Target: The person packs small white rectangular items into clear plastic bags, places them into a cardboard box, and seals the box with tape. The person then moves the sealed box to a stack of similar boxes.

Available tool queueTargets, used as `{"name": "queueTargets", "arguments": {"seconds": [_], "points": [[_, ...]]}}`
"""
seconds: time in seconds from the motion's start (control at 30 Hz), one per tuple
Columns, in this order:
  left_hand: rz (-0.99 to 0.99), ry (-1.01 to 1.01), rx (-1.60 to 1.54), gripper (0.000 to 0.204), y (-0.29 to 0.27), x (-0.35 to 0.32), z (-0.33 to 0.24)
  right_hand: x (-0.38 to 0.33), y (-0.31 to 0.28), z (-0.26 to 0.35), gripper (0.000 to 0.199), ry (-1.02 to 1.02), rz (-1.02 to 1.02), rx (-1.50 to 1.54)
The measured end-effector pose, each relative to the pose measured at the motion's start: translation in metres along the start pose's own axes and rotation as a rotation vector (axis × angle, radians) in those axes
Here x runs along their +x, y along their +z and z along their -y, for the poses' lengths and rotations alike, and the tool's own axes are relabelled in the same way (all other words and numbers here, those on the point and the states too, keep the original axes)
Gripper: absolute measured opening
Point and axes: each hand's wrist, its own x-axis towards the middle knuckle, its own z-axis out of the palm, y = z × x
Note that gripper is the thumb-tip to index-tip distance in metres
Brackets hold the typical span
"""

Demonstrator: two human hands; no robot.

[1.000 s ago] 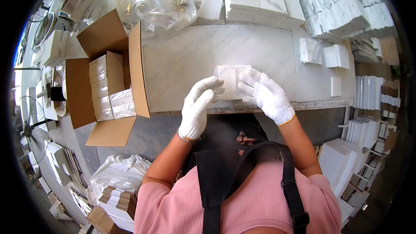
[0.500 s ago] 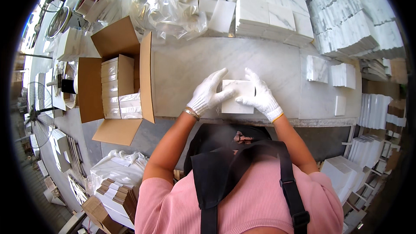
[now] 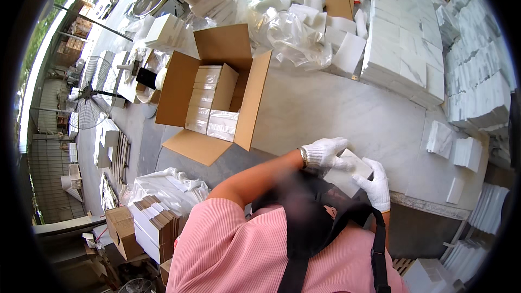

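Note:
A square white stone tile [image 3: 342, 182] is held low in front of me, by the near edge of the marble worktop. My left hand [image 3: 326, 153], in a white knit glove, has its far-left side, with the thumb over the face and fingers stretched along the edge. Gloved the same way, my right hand [image 3: 374, 184] is closed around the right side, thumb on top. The fingers' undersides are hidden. An open cardboard box [image 3: 171, 89] stands to the left. Inside are white wrapped packs [image 3: 222, 122] beside upright ones.
Stacked marble tiles [image 3: 404, 43] fill the far right of the worktop [image 3: 309, 103]. Small tile blocks [image 3: 439, 138] sit near its right end. Clear plastic wrap [image 3: 296, 38] and foam sheets [image 3: 347, 49] lie at the back. A floor fan [image 3: 89, 92] stands left.
My view has swung left, so the box and worktop appear farther right. The tile has come toward my body, over the worktop's near edge, with both hands on it.

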Motion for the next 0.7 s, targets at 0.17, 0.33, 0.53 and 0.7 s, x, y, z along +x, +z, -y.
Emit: {"name": "queueTargets", "arguments": {"seconds": [0.17,0.33,0.53,0.7], "points": [[0.239,-0.124,0.037,0.067,-0.019,0.009,-0.027,-0.036,0.012,0.014,0.073,0.113,-0.132,-0.029],[0.185,0.120,0.082,0.068,-0.007,0.019,-0.006,-0.052,0.029,0.009,0.079,0.293,-0.075,0.365],[0.212,0.115,0.090,0.071,-0.008,0.020,-0.004,-0.058,0.074,-0.013,0.082,0.252,-0.280,0.967],[0.249,0.052,0.006,0.082,-0.011,0.011,0.000,-0.058,0.074,-0.004,0.082,0.245,-0.319,0.920]]}}
